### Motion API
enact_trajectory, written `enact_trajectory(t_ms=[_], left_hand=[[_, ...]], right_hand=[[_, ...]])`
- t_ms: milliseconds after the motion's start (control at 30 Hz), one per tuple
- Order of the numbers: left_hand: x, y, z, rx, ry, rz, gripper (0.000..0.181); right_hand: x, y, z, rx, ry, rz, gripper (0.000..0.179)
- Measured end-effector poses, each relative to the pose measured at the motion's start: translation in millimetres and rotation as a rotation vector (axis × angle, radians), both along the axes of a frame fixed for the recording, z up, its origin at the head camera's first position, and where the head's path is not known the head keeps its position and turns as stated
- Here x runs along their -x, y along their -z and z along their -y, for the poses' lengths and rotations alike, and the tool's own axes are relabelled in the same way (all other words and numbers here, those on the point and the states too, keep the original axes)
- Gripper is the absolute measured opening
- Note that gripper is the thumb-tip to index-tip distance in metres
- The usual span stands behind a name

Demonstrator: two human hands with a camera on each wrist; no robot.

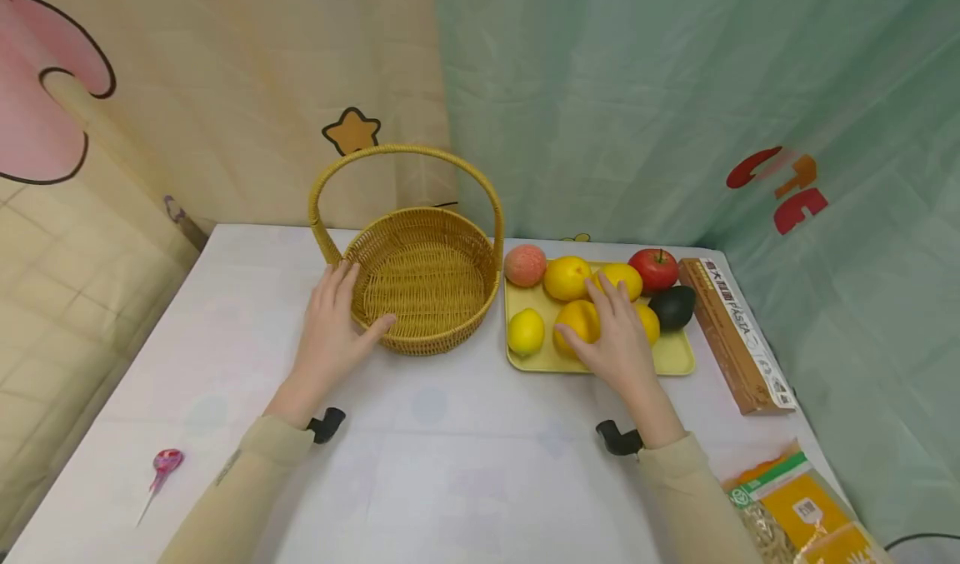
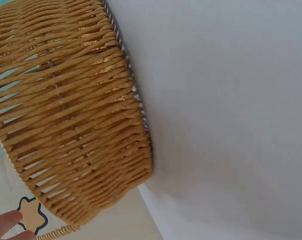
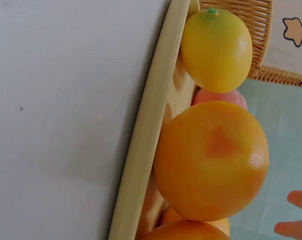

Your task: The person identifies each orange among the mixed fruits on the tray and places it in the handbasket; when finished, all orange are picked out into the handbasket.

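Note:
A woven basket [image 1: 423, 343] with a tall arched handle stands at the back of the table, its inside bare. My left hand [image 1: 326, 335] is at the basket's front left, thumb spread from the fingers; whether it touches the rim I cannot tell. Over the yellow tray [image 1: 551, 365] hovers my right hand [image 1: 618, 339], fingers spread above an orange [image 3: 211, 160]. In the right wrist view its fingertips [image 3: 296, 200] are apart from that orange. The tray also bears a lemon [image 1: 526, 331], a pinkish round fruit [image 1: 525, 265], several yellow-orange fruits [image 1: 567, 278], a red apple-like fruit [image 1: 654, 270] and a dark green avocado [image 1: 672, 307].
A pasta box [image 1: 738, 339] lies right of the tray. At the front right corner is a yellow and green food packet [image 1: 810, 506]. A wrapped lollipop [image 1: 166, 464] lies at the front left. Curtains [image 1: 637, 106] hang behind the table.

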State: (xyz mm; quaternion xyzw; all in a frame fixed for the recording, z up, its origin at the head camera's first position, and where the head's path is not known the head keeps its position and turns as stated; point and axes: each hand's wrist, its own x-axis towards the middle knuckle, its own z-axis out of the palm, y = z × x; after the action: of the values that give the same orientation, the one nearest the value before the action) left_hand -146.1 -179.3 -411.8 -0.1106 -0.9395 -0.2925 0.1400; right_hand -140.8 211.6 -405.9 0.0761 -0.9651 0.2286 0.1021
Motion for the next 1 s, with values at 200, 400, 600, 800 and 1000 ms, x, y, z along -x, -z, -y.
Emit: enact_trajectory(t_ms=[200, 400, 600, 800, 1000], left_hand=[[-1.2, 4.8, 7.7, -0.063, -0.034, 0.035, 0.09], [-3.8, 10.1, 11.2, -0.118, -0.068, 0.094, 0.085], [-1.6, 16.9, 13.5, -0.204, -0.111, 0.147, 0.079], [1.3, 21.4, 13.8, -0.348, -0.137, 0.214, 0.075], [6.0, 25.9, 11.7, -0.467, -0.167, 0.288, 0.068]], right_hand=[[-3.3, 6.8, 0, 0.058, 0.025, -0.044, 0.078], [-6.7, 11.2, 2, 0.085, 0.081, 0.001, 0.075], [-9.9, 14.9, 6, 0.102, 0.14, -0.004, 0.072], [-9.6, 22.9, 15, 0.116, 0.184, 0.026, 0.073], [-7.6, 28.7, 24, 0.14, 0.247, 0.057, 0.075]])
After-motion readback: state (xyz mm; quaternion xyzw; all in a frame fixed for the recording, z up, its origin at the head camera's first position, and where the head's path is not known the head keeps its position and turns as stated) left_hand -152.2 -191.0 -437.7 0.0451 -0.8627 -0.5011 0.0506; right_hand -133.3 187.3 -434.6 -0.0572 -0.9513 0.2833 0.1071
